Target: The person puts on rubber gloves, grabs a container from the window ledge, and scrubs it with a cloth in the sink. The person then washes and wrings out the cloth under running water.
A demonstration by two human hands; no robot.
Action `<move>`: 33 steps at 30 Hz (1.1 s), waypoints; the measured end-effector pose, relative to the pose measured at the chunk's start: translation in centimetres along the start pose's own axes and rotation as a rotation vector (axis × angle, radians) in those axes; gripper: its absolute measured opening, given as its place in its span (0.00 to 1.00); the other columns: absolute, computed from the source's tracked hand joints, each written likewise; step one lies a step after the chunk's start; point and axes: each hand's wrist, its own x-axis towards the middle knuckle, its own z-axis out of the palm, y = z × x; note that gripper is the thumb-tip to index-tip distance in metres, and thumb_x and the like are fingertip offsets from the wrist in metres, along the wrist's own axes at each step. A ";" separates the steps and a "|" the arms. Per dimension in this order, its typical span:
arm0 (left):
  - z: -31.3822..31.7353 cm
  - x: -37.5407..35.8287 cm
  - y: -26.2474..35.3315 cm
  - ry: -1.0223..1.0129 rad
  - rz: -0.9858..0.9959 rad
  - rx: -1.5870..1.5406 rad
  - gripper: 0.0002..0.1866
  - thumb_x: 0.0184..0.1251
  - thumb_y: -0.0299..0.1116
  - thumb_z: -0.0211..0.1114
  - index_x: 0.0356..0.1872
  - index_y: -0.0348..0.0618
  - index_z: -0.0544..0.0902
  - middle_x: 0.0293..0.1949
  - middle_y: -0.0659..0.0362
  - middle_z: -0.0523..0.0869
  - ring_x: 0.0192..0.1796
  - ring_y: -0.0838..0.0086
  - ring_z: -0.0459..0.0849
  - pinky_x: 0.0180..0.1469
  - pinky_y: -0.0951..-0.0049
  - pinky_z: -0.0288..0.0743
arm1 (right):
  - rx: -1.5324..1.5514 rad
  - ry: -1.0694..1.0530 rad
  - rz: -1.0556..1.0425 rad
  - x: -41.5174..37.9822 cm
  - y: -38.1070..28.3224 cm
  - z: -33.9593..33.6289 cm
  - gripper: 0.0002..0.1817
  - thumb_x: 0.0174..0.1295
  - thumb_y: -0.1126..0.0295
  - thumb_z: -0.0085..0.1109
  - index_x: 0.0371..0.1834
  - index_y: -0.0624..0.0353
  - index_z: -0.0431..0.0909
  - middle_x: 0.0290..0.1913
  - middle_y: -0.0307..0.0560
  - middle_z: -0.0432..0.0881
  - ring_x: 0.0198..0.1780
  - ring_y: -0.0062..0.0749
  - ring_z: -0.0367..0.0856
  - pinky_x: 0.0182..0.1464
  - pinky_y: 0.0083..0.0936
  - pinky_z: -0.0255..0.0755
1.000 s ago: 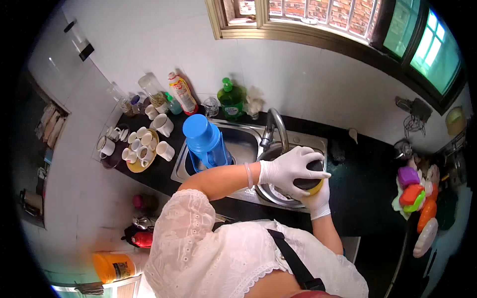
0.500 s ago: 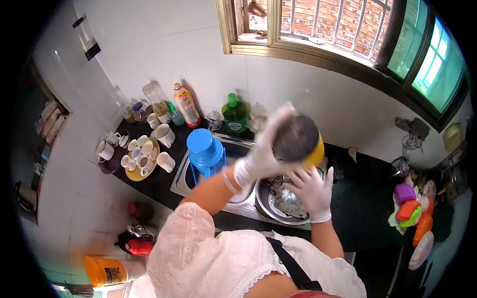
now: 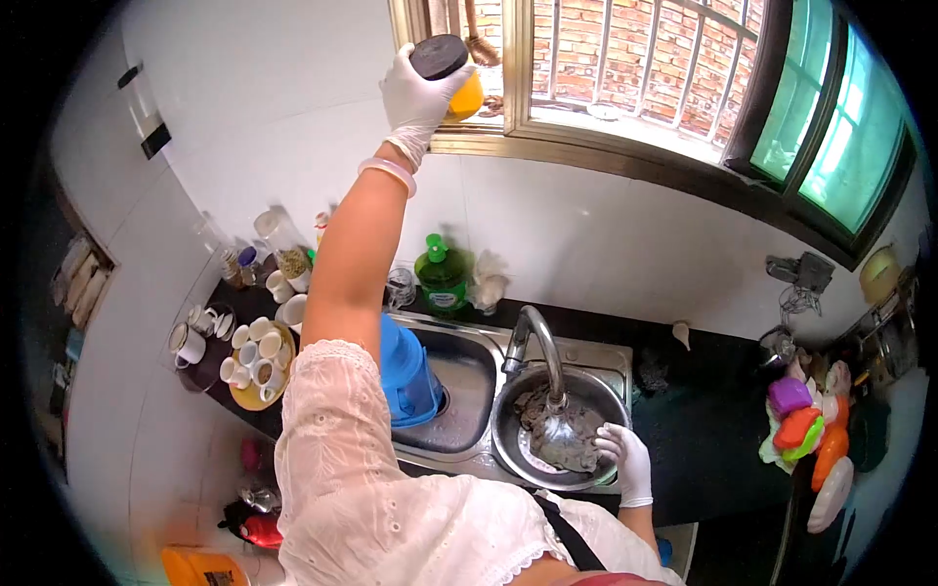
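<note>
My gloved left hand (image 3: 420, 96) is raised to the window sill and wrapped round a yellow jar (image 3: 467, 96) with a dark lid. Lower right, my gloved right hand (image 3: 628, 463) hovers at the right rim of a metal bowl (image 3: 503, 430), its fingers slightly bent and apart, with nothing seen in them. Water runs from the curved faucet (image 3: 539, 327) into the bowl. Greyish, wet-looking pieces (image 3: 572, 449) lie in the bowl; their kind I cannot make out. The bowl sits in the right basin of the sink (image 3: 471, 391).
In the left basin stands a blue plastic container (image 3: 405, 376), partly behind my left arm. A green bottle (image 3: 443, 278) is against the wall. White cups on a yellow tray (image 3: 256, 398) are at the left. Colourful plastic items (image 3: 801, 430) lie far right, and the barred window (image 3: 645, 59) is above.
My left hand has carried the yellow jar from above the bowl up and left to the window sill. My right hand has come away from the jar and dropped to the bowl's rim.
</note>
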 end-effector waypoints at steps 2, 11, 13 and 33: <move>1.5 0.3 -1.2 -0.006 -0.042 0.053 0.46 0.40 0.57 0.77 0.54 0.30 0.74 0.44 0.45 0.84 0.49 0.62 0.84 0.51 0.68 0.78 | -0.036 0.008 -0.010 -0.3 0.5 0.0 0.18 0.70 0.62 0.45 0.50 0.65 0.77 0.45 0.49 0.83 0.41 0.27 0.83 0.41 0.19 0.74; -1.7 -3.8 0.0 -0.177 -0.209 -0.522 0.30 0.57 0.40 0.72 0.56 0.32 0.74 0.47 0.53 0.83 0.51 0.74 0.79 0.56 0.76 0.70 | -0.404 0.018 -0.066 -0.3 1.6 -1.4 0.18 0.71 0.64 0.47 0.53 0.67 0.76 0.45 0.45 0.83 0.44 0.25 0.81 0.49 0.21 0.72; -4.7 -4.9 -0.1 -0.274 -0.243 -0.547 0.27 0.58 0.37 0.70 0.55 0.32 0.75 0.48 0.54 0.82 0.51 0.75 0.79 0.55 0.76 0.71 | -0.438 -0.010 -0.073 0.4 1.8 -1.5 0.17 0.71 0.66 0.46 0.54 0.68 0.75 0.45 0.45 0.82 0.45 0.25 0.80 0.51 0.22 0.71; -1.9 -22.2 2.7 -0.815 -0.782 -1.021 0.33 0.61 0.37 0.67 0.65 0.35 0.65 0.57 0.56 0.76 0.59 0.71 0.74 0.61 0.74 0.66 | -0.521 -0.004 -0.018 0.3 4.8 -4.4 0.17 0.69 0.66 0.51 0.53 0.67 0.77 0.45 0.48 0.84 0.46 0.25 0.80 0.51 0.21 0.72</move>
